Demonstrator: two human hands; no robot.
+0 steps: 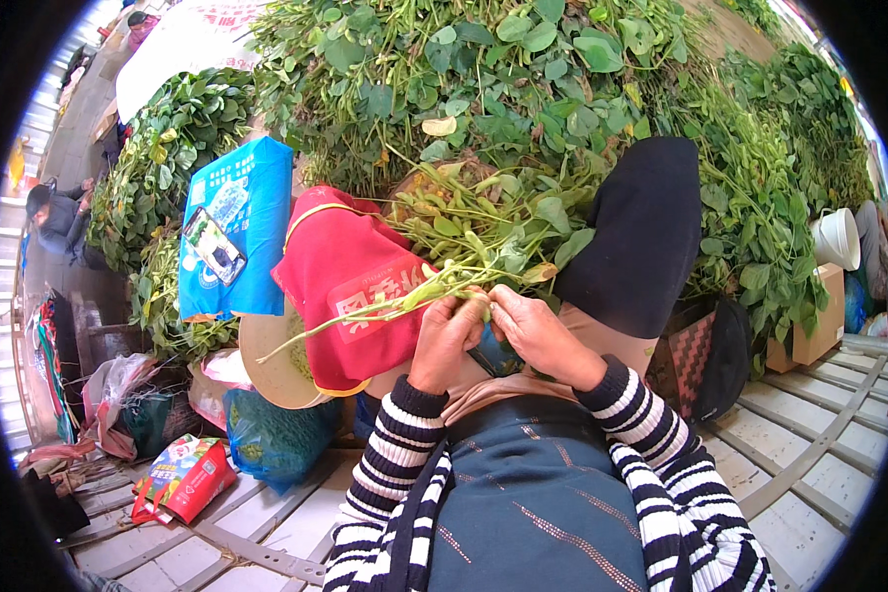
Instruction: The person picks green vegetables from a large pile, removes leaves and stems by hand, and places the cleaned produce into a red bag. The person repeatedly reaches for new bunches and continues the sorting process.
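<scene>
My left hand (444, 337) grips a cut soybean stalk (370, 309), whose bare end points left over my knee. Green pods cling to the stalk near my fingers. The fingertips of my right hand (527, 331) meet those of the left and pinch a small green pod (486, 314), mostly hidden by the fingers. Just beyond my hands, between my knees, lies a loose heap of podded stalks (459, 214). A red cloth (362, 281) with printing covers my left knee. Beside it a beige tub (270, 362) holds small green pieces, perhaps beans.
Leafy soybean plants (518, 96) are piled ahead. At left a smartphone (213, 246) rests on a blue printed bag (263, 200). A blue plastic bag (277, 433) and a red carry bag (192, 473) are nearby. A person (63, 222) sits far left; a white bucket (836, 238) is at right.
</scene>
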